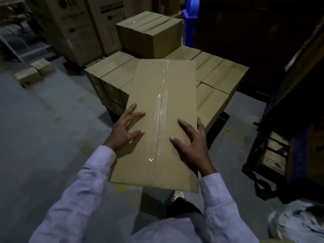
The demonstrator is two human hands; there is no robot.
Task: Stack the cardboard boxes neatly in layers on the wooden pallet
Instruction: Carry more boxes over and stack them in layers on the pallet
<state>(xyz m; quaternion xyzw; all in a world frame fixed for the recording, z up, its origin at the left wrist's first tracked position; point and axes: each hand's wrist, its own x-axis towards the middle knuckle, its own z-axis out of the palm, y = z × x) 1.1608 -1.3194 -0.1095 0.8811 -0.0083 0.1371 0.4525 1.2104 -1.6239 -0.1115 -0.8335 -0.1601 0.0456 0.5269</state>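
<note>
Both hands lie flat, gripping nothing: the left hand [127, 128] and right hand [192, 142] spread straight fingers on top of the long, tape-sealed brown cardboard box [163, 95], probably to steady and steer it. Its far end reaches over the layered stack of brown cardboard boxes [220, 74] at 12 o'clock; its near end hangs above the grey floor [52, 120].

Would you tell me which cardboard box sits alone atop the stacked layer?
The far box beside the blue bin; the other stacked boxes lie side by side below.
</note>
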